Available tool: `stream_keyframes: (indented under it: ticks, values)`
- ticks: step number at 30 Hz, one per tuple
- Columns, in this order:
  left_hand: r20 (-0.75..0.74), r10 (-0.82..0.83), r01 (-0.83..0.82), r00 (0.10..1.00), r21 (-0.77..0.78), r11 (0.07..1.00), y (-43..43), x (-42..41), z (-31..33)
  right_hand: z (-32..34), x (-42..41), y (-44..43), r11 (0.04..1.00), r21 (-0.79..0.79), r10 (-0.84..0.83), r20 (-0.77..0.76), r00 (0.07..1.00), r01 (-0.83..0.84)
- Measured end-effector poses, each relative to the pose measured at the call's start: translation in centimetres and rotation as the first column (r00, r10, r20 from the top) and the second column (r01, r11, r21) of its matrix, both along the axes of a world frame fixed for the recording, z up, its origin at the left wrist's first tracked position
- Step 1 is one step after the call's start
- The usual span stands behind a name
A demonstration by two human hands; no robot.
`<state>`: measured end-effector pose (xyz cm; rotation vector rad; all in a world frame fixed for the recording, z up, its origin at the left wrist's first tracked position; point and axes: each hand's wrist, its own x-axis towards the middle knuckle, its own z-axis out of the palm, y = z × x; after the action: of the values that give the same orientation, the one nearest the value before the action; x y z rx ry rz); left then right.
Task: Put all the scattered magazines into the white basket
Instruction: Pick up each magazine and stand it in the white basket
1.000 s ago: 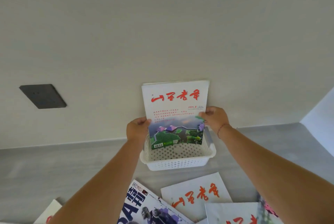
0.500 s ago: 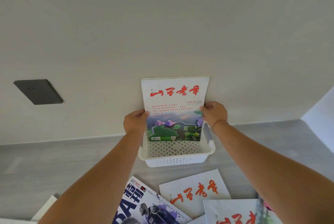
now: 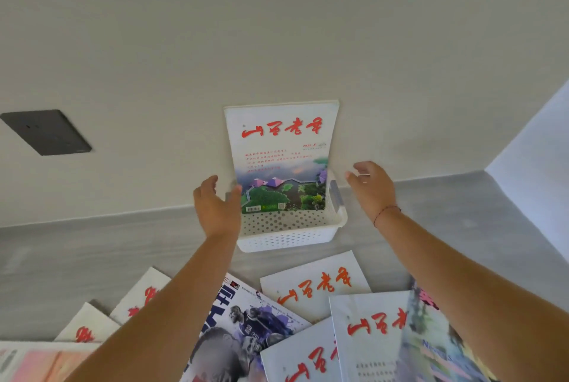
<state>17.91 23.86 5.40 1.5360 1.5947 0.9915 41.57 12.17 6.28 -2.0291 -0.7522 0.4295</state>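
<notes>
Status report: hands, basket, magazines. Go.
Left hand open, right hand open. One magazine upright in basket, against wall. Floor magazines left. Nothing blocking.

Basket (image 3: pixel 335 221) against wall (image 3: pixel 277 27); no way in from behind. Upright magazine (image 3: pixel 281 159) fills its back, leaning on wall; open room in front of the cover, above the perforated floor. Left hand (image 3: pixel 215 206) blocks left rim; right hand (image 3: pixel 372 187) just beside right rim. Loose magazines (image 3: pixel 314 286) crowd the floor (image 3: pixel 92 246) in front; bare floor left and right.
</notes>
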Motion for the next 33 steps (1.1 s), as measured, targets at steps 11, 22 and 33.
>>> stream_keyframes:
  ticks: [11, 22, 33]
  values:
    - [-0.045, -0.516, 0.498, 0.855, -0.202, 0.843, -21.1, 3.9, -5.7, -6.7, -2.3, -28.0, 0.883, -0.388, -0.259, 0.067, 0.964, 0.264]
    - [0.005, -0.701, 0.608, 0.713, -0.502, 0.615, -30.1, 11.7, -7.8, -8.6, -5.5, -36.6, 0.889, -0.272, -0.436, -0.260, 0.862, 0.368]
    - [0.285, -0.648, 0.664, 0.706, -0.585, 0.466, -28.8, 11.7, -7.6, -9.2, -5.5, -35.9, 0.904, -0.183, -0.427, -0.387, 0.817, 0.386]
